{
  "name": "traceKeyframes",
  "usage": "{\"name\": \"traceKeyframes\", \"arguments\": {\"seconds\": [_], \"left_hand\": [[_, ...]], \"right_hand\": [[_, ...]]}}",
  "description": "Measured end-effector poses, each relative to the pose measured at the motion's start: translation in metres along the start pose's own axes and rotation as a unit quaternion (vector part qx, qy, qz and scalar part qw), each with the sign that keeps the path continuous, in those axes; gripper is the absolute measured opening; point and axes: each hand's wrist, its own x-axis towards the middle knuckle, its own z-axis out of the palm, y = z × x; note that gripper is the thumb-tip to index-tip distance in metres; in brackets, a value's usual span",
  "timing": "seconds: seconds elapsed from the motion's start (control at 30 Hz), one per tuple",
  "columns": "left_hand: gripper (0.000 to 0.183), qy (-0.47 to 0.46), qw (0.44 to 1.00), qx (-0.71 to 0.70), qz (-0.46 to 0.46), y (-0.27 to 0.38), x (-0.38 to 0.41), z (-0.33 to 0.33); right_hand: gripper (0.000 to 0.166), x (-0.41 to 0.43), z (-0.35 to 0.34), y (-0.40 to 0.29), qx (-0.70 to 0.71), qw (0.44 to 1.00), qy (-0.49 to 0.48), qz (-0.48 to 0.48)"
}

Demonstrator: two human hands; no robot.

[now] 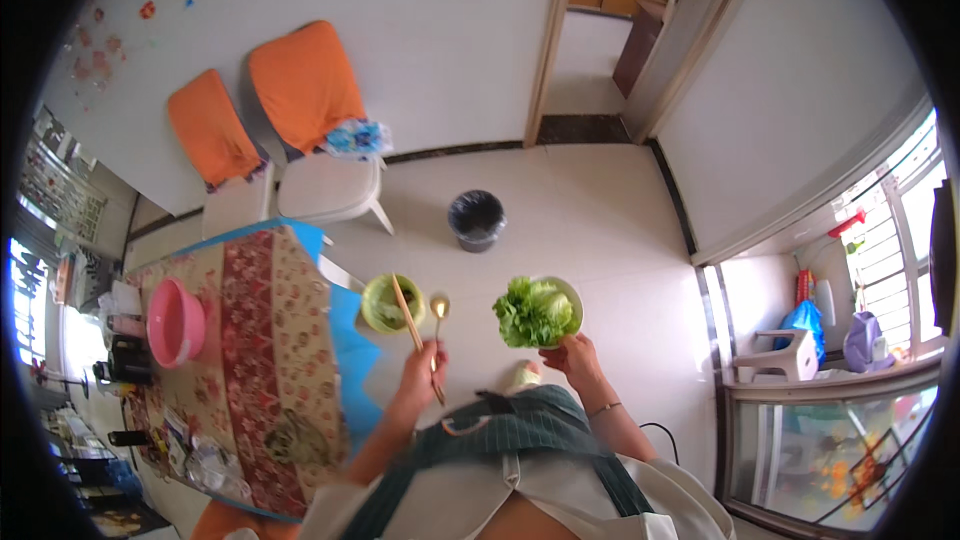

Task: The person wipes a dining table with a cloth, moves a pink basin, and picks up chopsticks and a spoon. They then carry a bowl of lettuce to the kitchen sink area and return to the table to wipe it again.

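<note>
My left hand is closed around a pair of wooden chopsticks and a gold-coloured metal spoon, whose bowl points away from me. Just beyond it is a light green bowl with some pale and dark contents, and the chopsticks cross over its rim. What supports this bowl cannot be told. My right hand grips the near rim of a pale round dish. Leafy green lettuce fills the dish and hangs over its left side.
A lined waste bin stands on the tiled floor ahead. At left, a table with a patterned cloth bears a pink basin. Two white chairs with orange covers line the wall. A doorway opens ahead; a plastic stool is at right.
</note>
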Motion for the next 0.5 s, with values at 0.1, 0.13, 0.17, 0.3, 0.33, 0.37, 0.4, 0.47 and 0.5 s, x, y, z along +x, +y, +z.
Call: {"name": "traceKeyframes", "arguments": {"seconds": [0.1, 0.13, 0.17, 0.3, 0.33, 0.37, 0.4, 0.47, 0.5], "left_hand": [[0.02, -0.075, 0.997, -0.012, 0.008, 0.041, 0.061, 0.101], [0.018, -0.068, 0.997, -0.018, 0.017, 0.06, 0.076, 0.142], [0.017, -0.065, 0.997, -0.023, 0.027, 0.075, 0.092, 0.181], [0.017, -0.159, 0.987, -0.031, 0.01, 0.111, 0.171, 0.279], [0.017, -0.17, 0.985, -0.034, 0.003, 0.113, 0.191, 0.294], [0.019, -0.18, 0.983, -0.036, -0.004, 0.116, 0.21, 0.307], [0.021, -0.176, 0.984, -0.011, -0.004, 0.118, 0.231, 0.321], [0.024, -0.154, 0.986, 0.058, -0.01, 0.119, 0.275, 0.348], [0.023, -0.133, 0.986, 0.096, -0.02, 0.117, 0.3, 0.359]], "right_hand": [[0.026, 0.015, -0.051, -0.05, 0.01, 0.999, 0.009, -0.036], [0.027, 0.016, -0.062, -0.076, 0.009, 0.999, 0.015, -0.036], [0.026, 0.025, -0.076, -0.095, 0.024, 0.999, 0.021, -0.035], [0.025, 0.074, -0.119, -0.159, 0.078, 0.994, 0.058, -0.043], [0.025, 0.088, -0.129, -0.17, 0.086, 0.993, 0.064, -0.044], [0.026, 0.1, -0.137, -0.181, 0.094, 0.992, 0.07, -0.044], [0.025, 0.117, -0.145, -0.198, 0.101, 0.991, 0.075, -0.046], [0.025, 0.151, -0.159, -0.233, 0.119, 0.988, 0.086, -0.056], [0.024, 0.168, -0.166, -0.25, 0.12, 0.985, 0.105, -0.06]]}}
